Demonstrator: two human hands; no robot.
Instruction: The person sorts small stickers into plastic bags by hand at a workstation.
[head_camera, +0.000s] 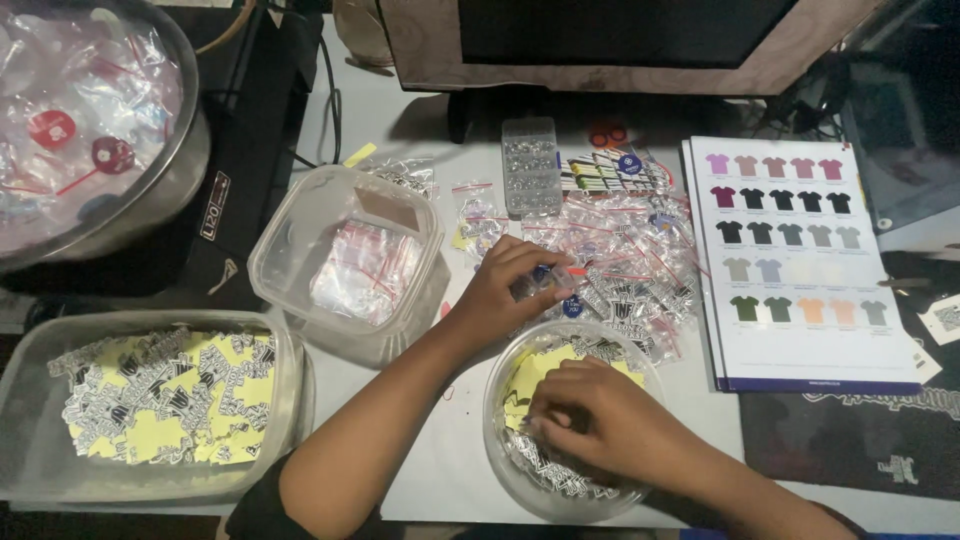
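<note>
Bagging stickers: my right hand (590, 420) pinches one inside the round bowl (500, 440) (grip partly hidden); beyond the bowl, my left hand (505, 290) grips a small zip bag (548, 283), needing opening.

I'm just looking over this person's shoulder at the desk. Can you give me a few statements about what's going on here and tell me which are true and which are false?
1. The right hand reaches into a round clear bowl of stickers. True.
2. The left hand rests in the square clear tub. False: it is on the pile of small clear bags beside that tub.
3. A sheet showing coloured T-shirts lies at the right of the desk. True.
4. The rectangular container at the near left is empty. False: it holds yellow-backed stickers.
5. The square tub holds small clear bags with red strips. True.
</note>
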